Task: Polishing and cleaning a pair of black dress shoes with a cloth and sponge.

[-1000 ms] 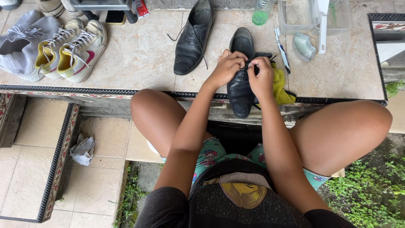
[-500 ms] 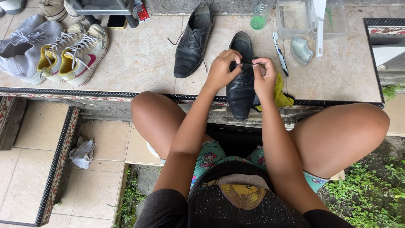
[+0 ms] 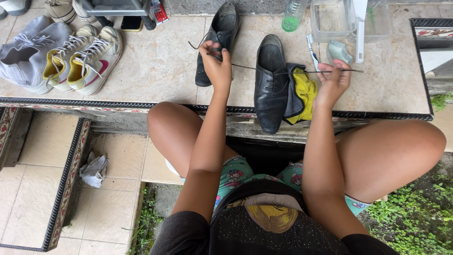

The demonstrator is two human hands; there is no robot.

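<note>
A: L hand [image 3: 216,63]?
B: Raised over the tiled ledge [image 3: 160,71], fingers pinched on one end of a thin black shoelace [image 3: 245,67]. Lace end curls out past the knuckles, twd the second black shoe [image 3: 218,40].

A: R hand [image 3: 334,81]?
B: Up at the same height, well apart from L. Thumb + fingers clamped on the other end of the lace; tip sticks out to the right.

A: Lace itself?
B: Pulled taut betw both hands, running across the black dress shoe [image 3: 270,82] at its eyelet area. Can't tell how many eyelets it passes thru.

A: Shoe position?
B: On the ledge, betw the two forearms, toe pointing twd the person, toe at the ledge's front edge. Yellow-and-grey cloth [image 3: 302,94] lies touching its right side.

A: Nearby?
B: Second black shoe just beside the L hand, far side. Pale sneakers w/ yellow lining [image 3: 89,59] and grey shoes [image 3: 26,52] at ledge's left end. Green bottle [image 3: 292,16], clear plastic tub [image 3: 330,21], pale brush [image 3: 339,51] behind the R hand. Crumpled white rag [image 3: 93,170] on the lower tiled step.
</note>
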